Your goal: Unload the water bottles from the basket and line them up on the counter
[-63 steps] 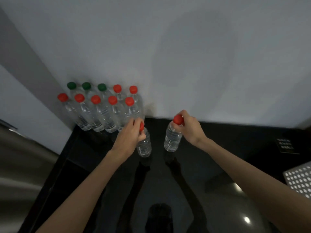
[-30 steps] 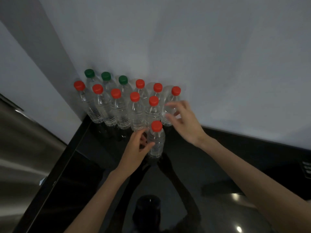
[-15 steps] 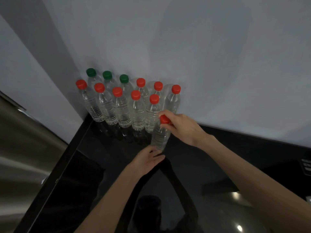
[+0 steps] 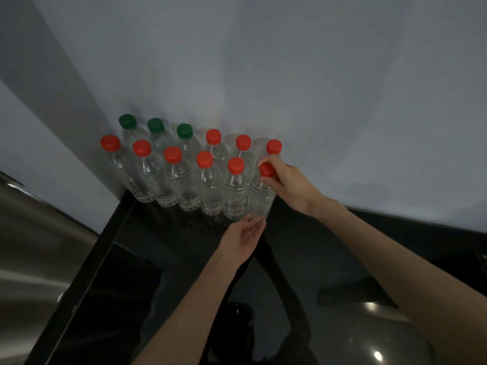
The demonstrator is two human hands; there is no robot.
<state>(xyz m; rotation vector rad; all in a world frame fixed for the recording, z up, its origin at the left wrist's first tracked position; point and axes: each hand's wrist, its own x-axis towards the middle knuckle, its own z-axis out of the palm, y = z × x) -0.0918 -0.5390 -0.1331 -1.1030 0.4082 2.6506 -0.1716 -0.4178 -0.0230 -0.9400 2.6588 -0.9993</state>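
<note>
Two rows of clear water bottles (image 4: pixel 181 180) stand on the glossy black counter (image 4: pixel 303 259) against the white wall, in the back left corner. The back row has three green caps and three red ones; the front row is all red caps. My right hand (image 4: pixel 287 183) grips the red cap of the rightmost front bottle (image 4: pixel 259 198), which stands upright at the row's right end. My left hand (image 4: pixel 242 239) is flat and open, fingertips at that bottle's base. The basket is out of view.
A white wall (image 4: pixel 316 101) rises right behind the bottles. A stainless steel surface (image 4: pixel 34 246) lies past the counter's left edge. A dark control panel edge (image 4: pixel 482 262) shows at far right. Ceiling lights reflect on the counter near me.
My right hand took the loose bottle by its cap and moved it back into the front row's right end. My left hand let go and now rests open at its base.
</note>
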